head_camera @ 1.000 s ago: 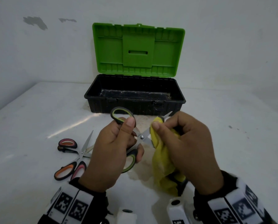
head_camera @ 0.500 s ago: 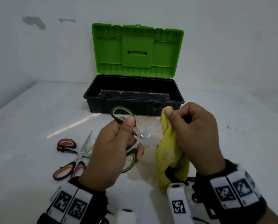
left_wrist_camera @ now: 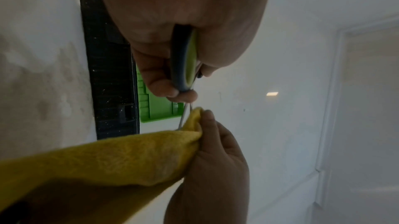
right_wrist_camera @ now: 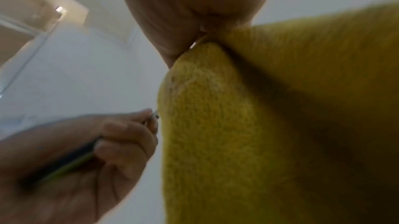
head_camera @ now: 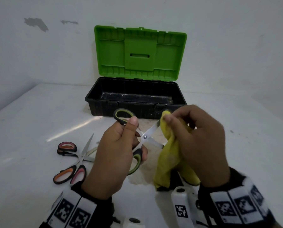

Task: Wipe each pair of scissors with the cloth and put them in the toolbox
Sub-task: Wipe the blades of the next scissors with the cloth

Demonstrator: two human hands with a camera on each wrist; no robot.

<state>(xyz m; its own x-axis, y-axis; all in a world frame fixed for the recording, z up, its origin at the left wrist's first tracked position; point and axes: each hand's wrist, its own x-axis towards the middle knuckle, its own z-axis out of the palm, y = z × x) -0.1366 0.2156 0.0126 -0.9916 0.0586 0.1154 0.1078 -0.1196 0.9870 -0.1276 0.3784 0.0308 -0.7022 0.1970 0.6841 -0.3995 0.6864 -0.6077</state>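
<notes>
Yellow cloth (head_camera: 167,155) is pinched by the right hand (head_camera: 201,145) around one blade of the green-handled scissors (head_camera: 144,137), whose handles the left hand (head_camera: 114,155) grips. Beyond both hands stands the open toolbox (head_camera: 135,102).

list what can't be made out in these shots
- Tip of the upper blade of the green scissors: head view, wrapped in the yellow cloth that the right hand pinches.
- Near part of the toolbox floor: head view, hidden by its front wall.
- The pink scissors and orange scissors: absent from both wrist views.
- Left hand grip: right wrist view, blurred.
</notes>
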